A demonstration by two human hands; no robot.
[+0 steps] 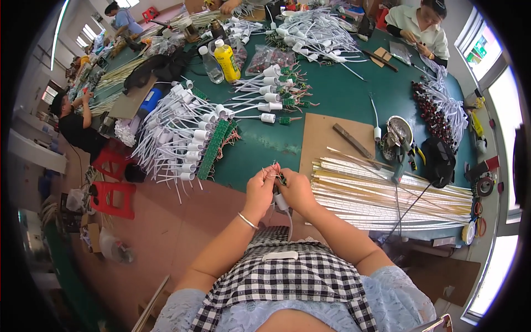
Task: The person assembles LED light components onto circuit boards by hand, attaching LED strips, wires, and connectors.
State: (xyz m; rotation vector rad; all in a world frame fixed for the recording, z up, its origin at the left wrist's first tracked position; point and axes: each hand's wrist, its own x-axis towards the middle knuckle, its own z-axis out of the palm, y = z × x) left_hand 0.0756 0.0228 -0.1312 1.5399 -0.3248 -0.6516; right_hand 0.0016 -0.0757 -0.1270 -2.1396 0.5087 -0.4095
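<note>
My left hand [260, 191] and my right hand [297, 191] meet in front of my body at the table's near edge. The left fingers pinch thin reddish and pale wires [274, 167]. My right fingers close round the wired end of a white-capped cable [281, 203], whose white cord hangs down toward my checked apron. What sits between the fingertips is mostly hidden. Left of my hands lies a pile of similar white-capped cables [202, 134], with a row of green circuit boards [217, 145] along its edge. Several more capped cables with boards [269, 106] lie farther back.
On the right are a brown board [321, 138], long thin strips [381, 202], a metal dish [398, 131] and a soldering iron [399, 172]. A yellow bottle [227, 60] stands at the back. Two co-workers sit at far right and far left. Red stools [113, 198] stand at left.
</note>
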